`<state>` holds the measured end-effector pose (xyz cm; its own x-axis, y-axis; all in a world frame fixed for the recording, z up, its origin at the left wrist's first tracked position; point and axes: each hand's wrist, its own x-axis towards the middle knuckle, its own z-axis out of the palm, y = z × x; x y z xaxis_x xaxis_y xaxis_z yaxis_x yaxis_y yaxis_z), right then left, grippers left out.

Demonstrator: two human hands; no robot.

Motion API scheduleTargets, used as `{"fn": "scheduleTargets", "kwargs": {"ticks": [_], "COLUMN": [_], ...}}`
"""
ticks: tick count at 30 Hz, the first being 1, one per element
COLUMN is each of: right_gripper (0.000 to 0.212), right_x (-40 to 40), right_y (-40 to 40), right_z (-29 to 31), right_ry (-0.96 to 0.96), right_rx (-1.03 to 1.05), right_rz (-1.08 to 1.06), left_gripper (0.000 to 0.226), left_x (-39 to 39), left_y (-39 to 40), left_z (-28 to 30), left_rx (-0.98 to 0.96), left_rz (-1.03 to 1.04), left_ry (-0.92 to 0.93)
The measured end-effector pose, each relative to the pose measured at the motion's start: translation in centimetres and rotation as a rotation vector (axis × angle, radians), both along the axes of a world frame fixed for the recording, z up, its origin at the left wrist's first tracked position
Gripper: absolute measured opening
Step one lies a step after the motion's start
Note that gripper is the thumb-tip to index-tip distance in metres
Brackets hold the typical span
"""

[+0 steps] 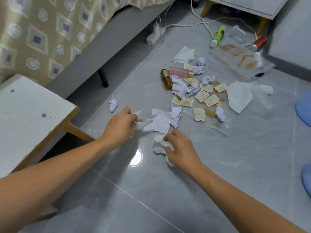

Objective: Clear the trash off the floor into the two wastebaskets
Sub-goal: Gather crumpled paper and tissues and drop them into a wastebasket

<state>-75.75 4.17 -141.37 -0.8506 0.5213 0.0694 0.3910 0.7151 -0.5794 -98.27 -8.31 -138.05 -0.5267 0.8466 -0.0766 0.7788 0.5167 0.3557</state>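
Early in the cleanup, both hands gathering paper

Left hand [121,123] pinches a tissue [140,123], right hand [180,147] grips crumpled paper [159,144]; beyond them most trash surrounds the pink bottle [180,72]; no wastebasket clearly visible

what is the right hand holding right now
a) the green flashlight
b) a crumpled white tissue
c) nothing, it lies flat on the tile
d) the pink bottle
b: the right hand has its fingers curled round a crumpled white tissue, while the pink bottle and the green flashlight lie untouched farther off on the floor.
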Motion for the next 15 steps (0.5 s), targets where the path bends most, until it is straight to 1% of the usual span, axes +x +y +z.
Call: {"fn": "scheduleTargets", "kwargs": {"ticks": [3,5,7,9,12,15], "right_gripper": [0.016,0.017,0.016,0.015,0.014,0.012], "right_x": [1.2,2.3,3.9,6.1,10.9,17.1], "right_y": [1.8,3.1,4.8,6.8,9.8,12.4], "right_z": [1.7,3.2,5.3,7.7,11.7,15.9], "right_ry": [0.053,0.084,0.127,0.182,0.245,0.267], "right_rx": [-0.039,-0.04,-0.028,0.002,0.07,0.165], "right_rz": [-0.066,-0.113,-0.179,-0.268,-0.416,-0.558], "left_gripper": [0.029,0.031,0.027,0.026,0.026,0.013], "left_x": [1.0,2.5,4.6,7.2,11.8,17.7], "left_y": [2.0,3.8,6.1,8.6,13.2,19.0], "left_z": [2.2,4.0,5.9,8.0,10.8,13.4], "left_rx": [0.121,0.158,0.174,0.205,0.291,0.344], "left_rz": [0.004,-0.024,-0.088,-0.178,-0.389,-0.573], "left_ry": [-0.063,-0.076,-0.09,-0.127,-0.13,-0.145]}}
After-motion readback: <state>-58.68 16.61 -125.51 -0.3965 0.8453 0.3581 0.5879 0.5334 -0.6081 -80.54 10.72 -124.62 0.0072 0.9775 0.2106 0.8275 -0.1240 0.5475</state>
